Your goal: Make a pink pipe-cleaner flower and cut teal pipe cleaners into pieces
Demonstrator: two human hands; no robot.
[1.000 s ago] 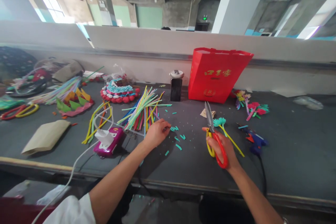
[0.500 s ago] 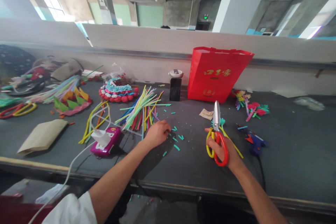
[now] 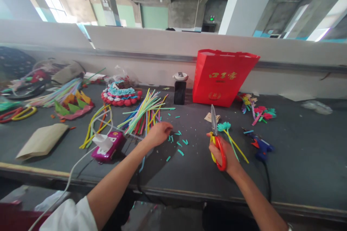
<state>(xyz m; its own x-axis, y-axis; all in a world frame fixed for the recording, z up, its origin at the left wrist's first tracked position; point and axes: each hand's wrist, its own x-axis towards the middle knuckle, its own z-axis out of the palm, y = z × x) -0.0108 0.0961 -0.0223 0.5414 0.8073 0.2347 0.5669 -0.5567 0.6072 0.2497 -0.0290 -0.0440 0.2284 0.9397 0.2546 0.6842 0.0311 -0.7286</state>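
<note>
My right hand (image 3: 226, 153) grips red-and-yellow-handled scissors (image 3: 216, 135), blades closed and pointing away from me. Just right of them a teal pipe-cleaner flower (image 3: 227, 131) with a yellow stem lies on the dark table. My left hand (image 3: 157, 133) rests knuckles-up, fingers curled and pinched, at the near end of a fan of coloured pipe cleaners (image 3: 145, 112). What the fingers hold is too small to name. Small teal cuttings (image 3: 179, 144) are scattered between my two hands.
A red bag (image 3: 221, 77) stands at the back by a black cup (image 3: 179, 88). A purple device (image 3: 107, 146) with a white cable sits near the front edge (image 3: 173, 193). A blue glue gun (image 3: 260, 144), finished flowers (image 3: 257, 110), a pipe-cleaner cake (image 3: 120, 94) and a paper bag (image 3: 40, 140) lie around.
The scissors swung upright and back to tilting left. My left hand shifted slightly left toward the pipe cleaners. The view moved a little.
</note>
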